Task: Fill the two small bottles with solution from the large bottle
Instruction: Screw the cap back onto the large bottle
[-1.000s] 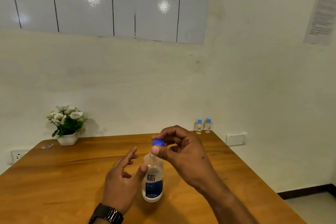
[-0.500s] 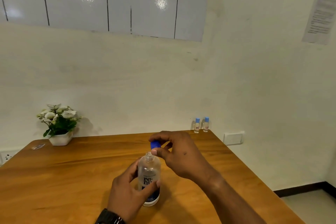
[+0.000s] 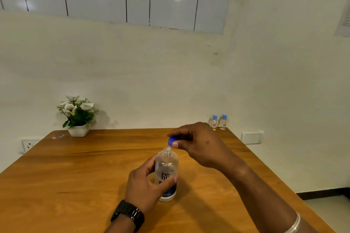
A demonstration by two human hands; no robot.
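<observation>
1. Bottles are what our job is about, but the biggest thing we see is the wooden table (image 3: 79, 172). It is brown and shiny and it goes back to a white wall.
2. Next comes the flower pot (image 3: 78, 130). It is white, with white flowers and green leaves, and it sits at the far left side of the table by the wall.
3. Our right hand (image 3: 198, 143) hangs just above the bottle's open top. Its thumb and fingers are curled and pinch the blue cap (image 3: 172, 141). We see a silver band on that arm.
4. Our left hand (image 3: 144, 185) is wrapped around the large bottle (image 3: 166, 174). The thumb lies across the front and the fingers go round the back. A black watch (image 3: 127, 213) is on that wrist.
5. The large bottle stands up straight on the table, near the middle and close to us. It is see-through, with a round body and a thin neck with ridges. Its top is open. Dark letters are on the front, and the label is blue lower down.
6. The two small bottles (image 3: 218, 122) stand side by side at the far right edge of the table, by the wall, well apart from the large one. They are see-through and each has a light blue cap on.
7. The blue cap is the smallest thing. It is off the large bottle and just above its neck.
</observation>
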